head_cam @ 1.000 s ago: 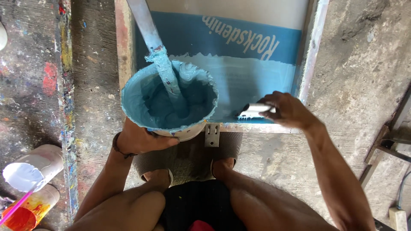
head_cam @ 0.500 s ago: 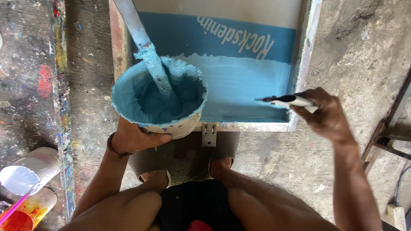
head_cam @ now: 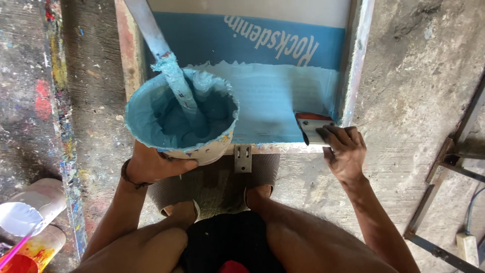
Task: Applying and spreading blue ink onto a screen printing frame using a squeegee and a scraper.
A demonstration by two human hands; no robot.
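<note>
My left hand (head_cam: 154, 164) grips the near side of a white tub (head_cam: 182, 116) full of light blue paint, held over the near left corner of a framed printing screen (head_cam: 353, 76). A paint-coated stirring stick (head_cam: 166, 65) stands in the tub and leans up to the left. My right hand (head_cam: 343, 149) holds a flat scraper (head_cam: 310, 126) with a red-edged blade, pressed onto the blue paint layer (head_cam: 273, 101) at the near right corner of the screen. White lettering shows on the darker blue band farther up the screen.
My knees and bare feet (head_cam: 257, 194) are at the bottom, on a grey mat (head_cam: 217, 184). A metal hinge bracket (head_cam: 243, 157) sits on the frame's near edge. Paint pots (head_cam: 30, 222) stand at the lower left, beside a paint-splashed wooden rail (head_cam: 63, 121). Metal bars (head_cam: 454, 167) cross the concrete floor at right.
My right hand has swung the scraper from hovering at the frame's right side down onto the paint at the near right corner. The tub stays held in place.
</note>
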